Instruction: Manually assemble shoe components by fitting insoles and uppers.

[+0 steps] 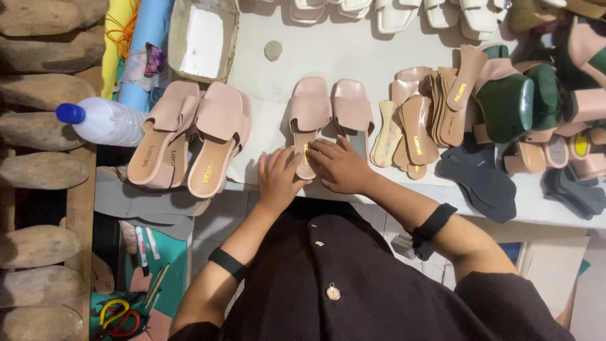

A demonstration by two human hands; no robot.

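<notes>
Fingers of the left hand [278, 177] and right hand [338, 165] press flat, grasping nothing, on the heel of a pink sandal [308, 120] at the white table's [341, 57] near edge, seemingly seating its insole; firm, even pressure seems needed next.

Pale pink slide sandal [307, 123], broad strap across the front, lying flat, sole down, heel at the near edge of the white table [328, 50]. Heel end covered, so insole condition there probably not readable. Matching sandal [352, 110] touching alongside.
</notes>
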